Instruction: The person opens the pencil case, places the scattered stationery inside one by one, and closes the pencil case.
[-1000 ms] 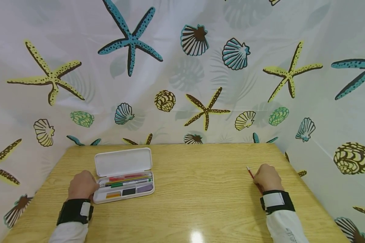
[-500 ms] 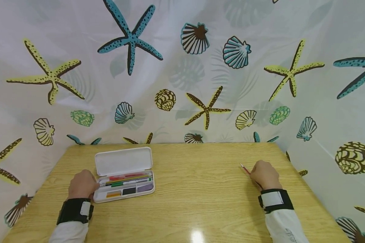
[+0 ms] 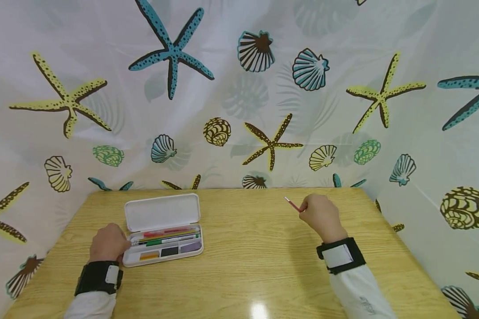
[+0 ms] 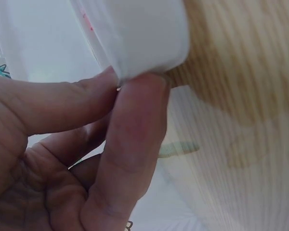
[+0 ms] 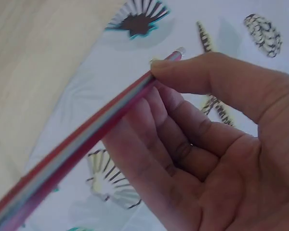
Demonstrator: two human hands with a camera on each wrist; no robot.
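An open white pencil case [image 3: 162, 213] lies on the left part of the table, its lid tipped back. Inside it are several pens and pencils [image 3: 169, 238], plus a yellow-orange piece [image 3: 149, 255], a black block [image 3: 169, 251] and a purple block [image 3: 190, 247]. At its left end, my left hand [image 3: 108, 243] pinches the case's corner [image 4: 149, 43] between thumb and finger. To the right, my right hand [image 3: 322, 217] holds a red pencil [image 3: 292, 204] above the table. The right wrist view has the pencil's silver-striped shaft [image 5: 77, 137] between thumb and fingers.
The wooden table [image 3: 239, 270] runs back to a white curtain [image 3: 231, 102] printed with starfish and shells. The curtain also stands along the left and right sides. Both wrists wear black straps [image 3: 341, 256].
My right hand has lifted the red pencil off the right side of the table and moved it leftward and away from me. My left hand and the pencil case stay in place.
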